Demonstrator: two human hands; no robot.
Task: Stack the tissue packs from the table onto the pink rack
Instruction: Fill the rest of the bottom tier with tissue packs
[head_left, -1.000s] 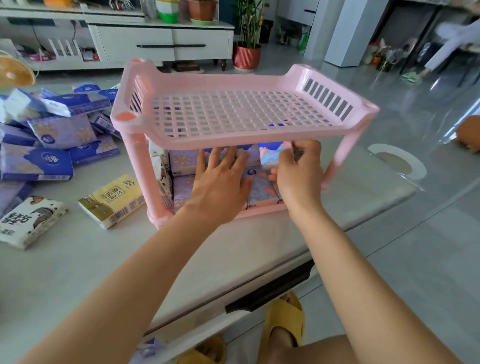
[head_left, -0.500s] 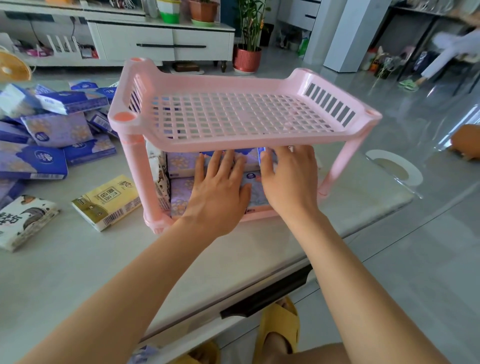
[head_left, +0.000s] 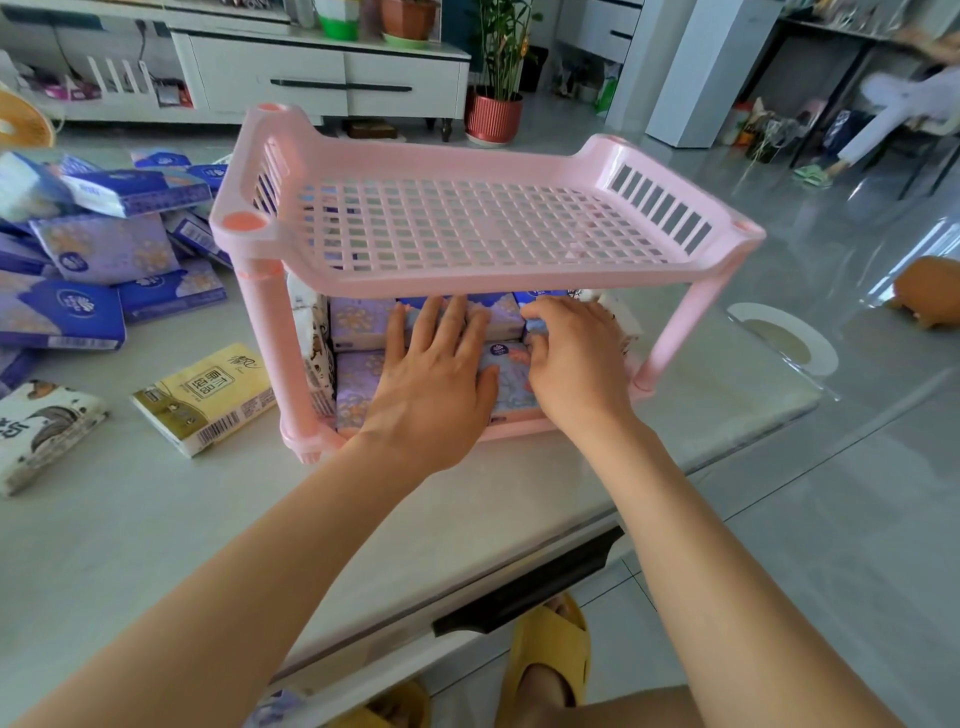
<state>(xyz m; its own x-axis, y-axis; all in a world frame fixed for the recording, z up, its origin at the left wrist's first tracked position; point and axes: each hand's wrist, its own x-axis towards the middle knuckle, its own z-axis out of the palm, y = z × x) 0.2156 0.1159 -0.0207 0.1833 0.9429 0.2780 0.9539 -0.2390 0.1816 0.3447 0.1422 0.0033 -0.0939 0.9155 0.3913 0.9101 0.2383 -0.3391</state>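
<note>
We are working at the lower shelf of the pink rack, which is standing on the table a little above the middle of the frame, its slotted top shelf carrying nothing that we can see. Under that shelf the tissue packs are sitting in two rows, purple and blue, with a white patterned one upright at the left post. We are laying our left hand flat on the front of these packs, fingers straight and slightly spread, gripping nothing. Just right of it, our right hand is curling its fingers over the edge of a blue pack in the upper row, with the thumb lying against the pack below. Down the left side of the frame, loose packs are waiting on the table in a heap, well apart from our hands. A yellow pack is lying just beside the rack's front left foot, and a white pack is lying near the left edge.
</note>
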